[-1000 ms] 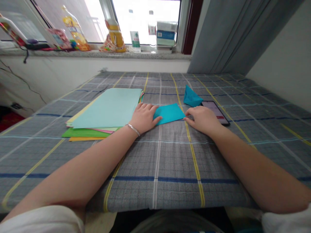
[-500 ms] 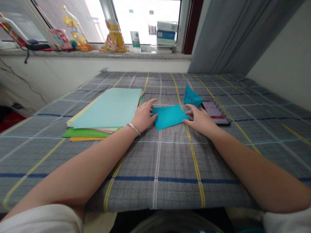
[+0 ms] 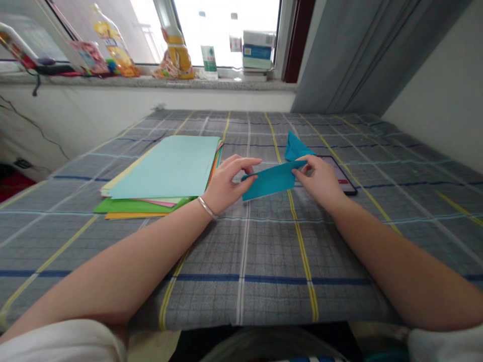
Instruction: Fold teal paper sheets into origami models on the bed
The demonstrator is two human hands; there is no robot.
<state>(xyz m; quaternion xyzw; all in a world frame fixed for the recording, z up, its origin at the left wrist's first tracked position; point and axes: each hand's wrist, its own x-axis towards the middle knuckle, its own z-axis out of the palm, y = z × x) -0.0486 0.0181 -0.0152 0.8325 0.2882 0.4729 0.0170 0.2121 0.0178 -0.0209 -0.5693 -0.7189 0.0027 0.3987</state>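
Observation:
A blue sheet of folded paper is tilted up between my two hands, its broad face toward me. My left hand pinches its left end between thumb and fingers, with the index finger stretched out above the top edge. At the upper right corner, the thumb and fingertips of my right hand are closed on the paper. Just behind my right hand stands a folded blue paper shape, pointed at the top. A phone lies partly hidden behind that hand.
Left of my hands lies a stack of coloured paper, pale blue on top. A checked cloth covers the table. Bottles and boxes line the windowsill beyond; a grey curtain hangs at the right.
The blue paper lay flat on the cloth and is now raised and tilted up. Both hands have shifted from resting at its ends to pinching it.

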